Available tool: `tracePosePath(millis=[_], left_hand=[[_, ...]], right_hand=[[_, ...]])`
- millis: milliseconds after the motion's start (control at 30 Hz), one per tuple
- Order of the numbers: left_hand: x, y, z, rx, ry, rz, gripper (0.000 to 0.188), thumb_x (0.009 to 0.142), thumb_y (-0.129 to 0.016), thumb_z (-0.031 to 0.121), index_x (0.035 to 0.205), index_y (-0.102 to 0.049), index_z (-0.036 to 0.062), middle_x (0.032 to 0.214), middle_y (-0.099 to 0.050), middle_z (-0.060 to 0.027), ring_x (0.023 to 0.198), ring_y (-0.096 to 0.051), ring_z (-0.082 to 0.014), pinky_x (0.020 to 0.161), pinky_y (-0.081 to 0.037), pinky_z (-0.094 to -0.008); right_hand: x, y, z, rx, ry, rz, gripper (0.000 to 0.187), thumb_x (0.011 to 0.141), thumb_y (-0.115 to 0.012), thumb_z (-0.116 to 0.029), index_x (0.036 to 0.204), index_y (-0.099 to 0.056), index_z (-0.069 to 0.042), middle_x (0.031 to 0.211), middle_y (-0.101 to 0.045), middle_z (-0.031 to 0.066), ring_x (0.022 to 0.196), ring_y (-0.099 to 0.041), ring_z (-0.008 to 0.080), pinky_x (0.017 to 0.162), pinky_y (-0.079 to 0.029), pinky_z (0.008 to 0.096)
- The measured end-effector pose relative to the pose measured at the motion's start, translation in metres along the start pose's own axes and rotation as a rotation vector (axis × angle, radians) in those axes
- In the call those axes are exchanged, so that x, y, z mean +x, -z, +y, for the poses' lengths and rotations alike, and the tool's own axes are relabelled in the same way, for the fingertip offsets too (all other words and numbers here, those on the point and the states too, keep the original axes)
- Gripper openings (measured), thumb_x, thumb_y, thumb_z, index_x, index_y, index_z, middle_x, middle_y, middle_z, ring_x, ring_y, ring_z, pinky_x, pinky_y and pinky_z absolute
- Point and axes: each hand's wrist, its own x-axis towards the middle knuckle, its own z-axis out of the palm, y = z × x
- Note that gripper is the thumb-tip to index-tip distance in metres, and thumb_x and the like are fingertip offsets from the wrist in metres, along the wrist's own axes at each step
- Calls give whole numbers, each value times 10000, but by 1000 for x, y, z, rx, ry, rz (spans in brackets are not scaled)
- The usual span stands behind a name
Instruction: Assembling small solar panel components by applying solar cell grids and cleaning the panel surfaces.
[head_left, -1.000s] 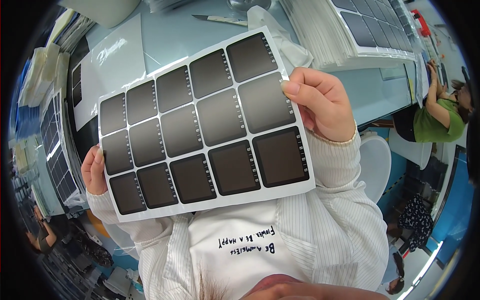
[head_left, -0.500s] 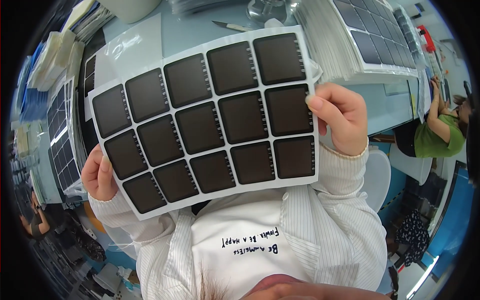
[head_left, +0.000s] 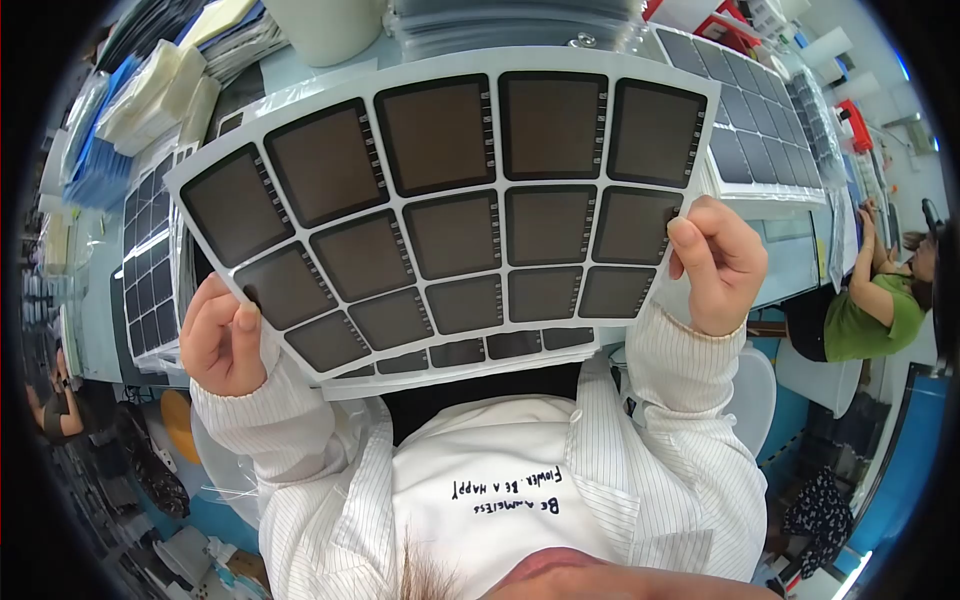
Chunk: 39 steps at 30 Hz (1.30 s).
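Observation:
A white sheet (head_left: 450, 235) bearing rows of dark square film-like panels spans the space before my chest, held up by its two sides. My left hand (head_left: 225, 340) pinches its left edge between thumb and fingers. On the opposite edge, my right hand (head_left: 722, 262) grips it the same way, thumb on the face toward me. Beneath its lower edge shows part of a similar sheet or stack (head_left: 460, 355) with the same dark squares. The held sheet bows slightly and hides most of the table behind it.
To the right stands a pile of similar sheets (head_left: 735, 120), with a red object (head_left: 855, 125) beyond. More panel sheets (head_left: 150, 265) lie at left, near cream packets (head_left: 150, 95). A white round container (head_left: 325, 25) is at the back. A person in green (head_left: 885, 300) sits far right.
Both hands have moved slightly right with the sheet, which now tilts and bows more. The similar sheets under its lower edge have come into view, and the knife at the back is now out of sight.

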Motion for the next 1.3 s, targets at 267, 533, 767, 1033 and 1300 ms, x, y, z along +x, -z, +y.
tracePosePath(millis=[267, 533, 767, 1033, 1300], left_hand=[[24, 2, 11, 62, -32, 16, 118, 806, -570, -6, 704, -522, -38, 656, -497, -70, 553, -410, -107, 500, -306, -222], [42, 3, 14, 86, -149, 74, 102, 799, -596, 6, 724, -542, -38, 649, -505, -68, 549, -427, -107, 499, -318, -221], [57, -6, 18, 63, -178, 32, 118, 796, -621, 27, 726, -549, -35, 647, -512, -59, 540, -431, -101, 490, -315, -212], [80, -26, 29, 44, -226, -60, 124, 785, -622, 18, 703, -539, -27, 636, -507, -49, 510, -414, -85, 468, -314, -198], [110, -71, 48, 4, -179, -179, 160, 764, -646, 38, 643, -556, -16, 578, -529, -39, 478, -414, -85, 439, -309, -215]], right_hand=[[13, 11, -9, -44, 96, 47, 146, 857, -575, -84, 759, -560, 23, 637, -450, 4, 483, -392, 52, 428, -281, 171], [23, 22, -18, -25, 162, 124, 110, 842, -588, -52, 764, -579, 25, 607, -491, 18, 465, -414, 53, 438, -281, 178], [19, 37, -15, -47, 201, 157, 122, 867, -555, -72, 848, -603, 38, 638, -449, -4, 493, -374, 43, 417, -282, 160], [19, 60, -14, -90, 160, 274, 101, 834, -608, -79, 804, -603, 17, 620, -500, 12, 457, -416, 54, 417, -281, 175], [17, 106, -1, -92, 52, 268, 102, 872, -553, -57, 854, -583, 39, 768, -522, -7, 663, -435, 32, 594, -329, 162]])
